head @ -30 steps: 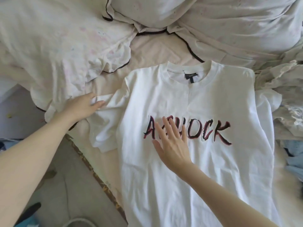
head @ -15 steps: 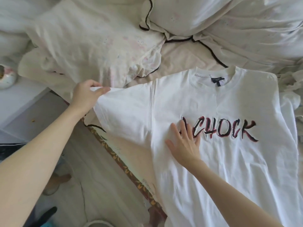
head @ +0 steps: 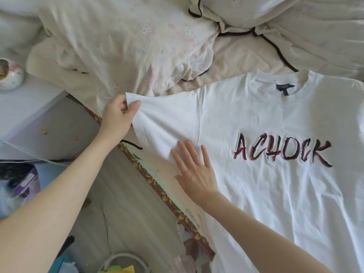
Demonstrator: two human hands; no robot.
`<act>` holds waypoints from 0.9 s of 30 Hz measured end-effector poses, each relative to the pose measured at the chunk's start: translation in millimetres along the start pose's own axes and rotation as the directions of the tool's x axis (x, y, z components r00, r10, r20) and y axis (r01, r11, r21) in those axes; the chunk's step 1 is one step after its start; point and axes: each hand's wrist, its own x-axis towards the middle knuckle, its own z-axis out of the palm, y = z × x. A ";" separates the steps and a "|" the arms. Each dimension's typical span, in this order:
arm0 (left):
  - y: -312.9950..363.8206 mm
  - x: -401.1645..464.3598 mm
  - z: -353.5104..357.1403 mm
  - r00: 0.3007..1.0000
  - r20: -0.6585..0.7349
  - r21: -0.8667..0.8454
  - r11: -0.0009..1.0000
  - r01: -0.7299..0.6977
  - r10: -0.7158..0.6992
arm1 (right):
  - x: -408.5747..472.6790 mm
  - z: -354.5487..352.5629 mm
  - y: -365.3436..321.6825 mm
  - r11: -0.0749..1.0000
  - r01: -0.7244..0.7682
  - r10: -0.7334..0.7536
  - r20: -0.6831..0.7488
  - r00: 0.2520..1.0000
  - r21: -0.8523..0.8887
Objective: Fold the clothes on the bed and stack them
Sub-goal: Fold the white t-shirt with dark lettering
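the left hand (head: 117, 117) pinches the outer hem of the sleeve (head: 163, 119) between thumb and curled fingers, drawing it out taut and slightly raised. inward from that pinch, the right hand (head: 194, 172) lies flat with fingers straight, pressing the white t-shirt (head: 275, 194) down at the underarm; it clasps nothing. the shirt lies face up on the bed (head: 232, 54), collar away from the person, not yet folded.

risks, as judged: the pinch takes only the hem corner, so a harder pull could slip the cloth free or drag the body askew if the flat palm lifts. the sleeve sits over the bed edge (head: 157, 186) below the pinch; released there, it could droop toward the floor (head: 118, 194).

beyond the pinch, a rumpled duvet (head: 128, 46) crowds the sleeve's far side and limits flat room for stacking. to the outside stand a white side surface (head: 29, 107) and a small bowl (head: 9, 75).
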 end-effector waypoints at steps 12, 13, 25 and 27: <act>-56.9 -59.4 25.1 0.875 0.350 -0.185 0.891 0.414 -0.334 | 9.3 3.0 4.2 0.999 0.009 -0.011 0.035 0.999 0.049; -57.7 -62.9 27.3 0.865 0.355 -0.182 0.881 0.436 -0.355 | 8.0 0.8 2.8 0.998 0.002 -0.004 0.023 1.000 0.069; -54.6 -87.3 42.0 0.908 0.080 -0.215 0.882 0.420 -0.412 | 6.7 1.3 16.4 0.993 -0.101 0.090 0.170 0.981 0.056; -51.9 -88.6 49.5 0.904 0.022 -0.199 0.884 0.422 -0.427 | 11.3 -0.5 22.3 0.995 -0.081 0.069 0.194 0.979 0.056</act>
